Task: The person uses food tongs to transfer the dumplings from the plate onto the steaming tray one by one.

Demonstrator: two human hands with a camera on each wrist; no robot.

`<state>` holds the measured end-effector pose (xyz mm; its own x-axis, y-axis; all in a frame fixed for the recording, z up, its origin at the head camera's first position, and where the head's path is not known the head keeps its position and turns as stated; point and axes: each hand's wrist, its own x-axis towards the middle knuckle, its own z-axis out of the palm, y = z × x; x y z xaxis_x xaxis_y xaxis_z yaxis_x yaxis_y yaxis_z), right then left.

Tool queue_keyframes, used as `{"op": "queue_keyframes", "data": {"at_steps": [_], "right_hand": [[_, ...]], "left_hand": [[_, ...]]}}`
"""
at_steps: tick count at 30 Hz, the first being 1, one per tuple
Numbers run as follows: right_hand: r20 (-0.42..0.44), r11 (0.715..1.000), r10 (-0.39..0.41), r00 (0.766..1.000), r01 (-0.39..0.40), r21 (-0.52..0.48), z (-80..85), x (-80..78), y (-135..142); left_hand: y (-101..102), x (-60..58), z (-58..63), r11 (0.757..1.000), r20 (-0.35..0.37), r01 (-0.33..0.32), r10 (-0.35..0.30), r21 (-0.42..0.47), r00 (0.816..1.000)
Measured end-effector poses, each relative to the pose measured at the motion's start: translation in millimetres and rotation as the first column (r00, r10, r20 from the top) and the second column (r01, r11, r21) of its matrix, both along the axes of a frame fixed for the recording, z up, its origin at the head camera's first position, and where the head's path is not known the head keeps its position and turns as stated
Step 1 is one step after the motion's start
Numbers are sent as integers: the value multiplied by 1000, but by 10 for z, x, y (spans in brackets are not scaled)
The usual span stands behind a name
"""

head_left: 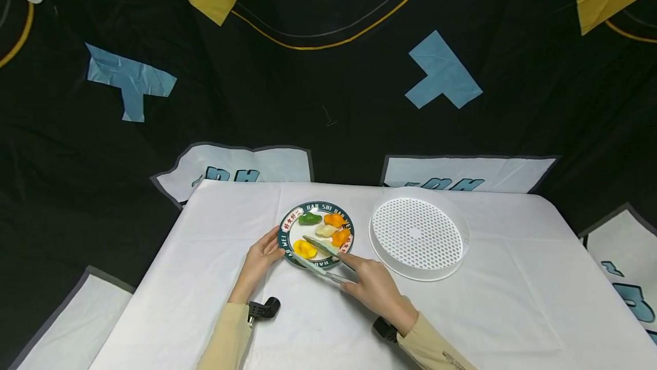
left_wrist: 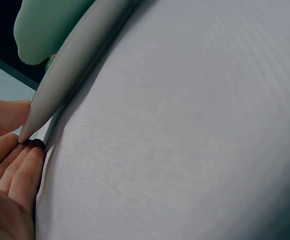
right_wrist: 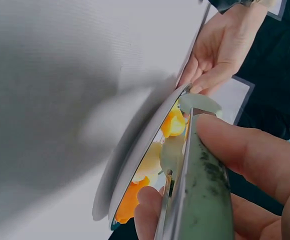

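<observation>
My left hand grips the near left rim of a round plate with a dark green lettered border; in the left wrist view the thumb lies over the edge and the fingers are under it. Several small peppers lie on the plate: a green pepper, orange peppers, a pale pepper and a yellow pepper. My right hand holds green-tipped tongs between thumb and fingers. Their spread tips reach over the plate, either side of the yellow pepper; contact cannot be told.
Right of the plate stands a round white basket with a perforated bottom. Both sit on a table with a white cloth. Behind hangs a black cloth with blue and yellow shapes.
</observation>
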<state>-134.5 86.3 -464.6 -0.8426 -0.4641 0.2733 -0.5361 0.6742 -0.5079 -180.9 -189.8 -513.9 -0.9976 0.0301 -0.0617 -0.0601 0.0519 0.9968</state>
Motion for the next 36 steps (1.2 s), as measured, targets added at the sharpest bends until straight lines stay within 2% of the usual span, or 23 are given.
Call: {"op": "queue_keyframes", "data": {"at_steps": [11, 18, 30, 36], "right_hand": [[15, 1000, 15, 1000, -16, 21, 22, -69, -51], [-31, 999, 16, 999, -15, 37, 10, -73, -38], [-78, 999, 21, 997, -23, -33, -3, -82, 4], [-79, 996, 54, 995, -60, -64, 72, -114, 46]], "left_hand": [[2, -7, -19, 1000, -7, -7, 7, -6, 1000], [-4, -14, -27, 1000, 5, -5, 5, -4, 1000], [-13, -28, -44, 1000, -2, 14, -14, 11, 1000], [-3, -14, -21, 1000, 2, 2, -2, -10, 1000]]}}
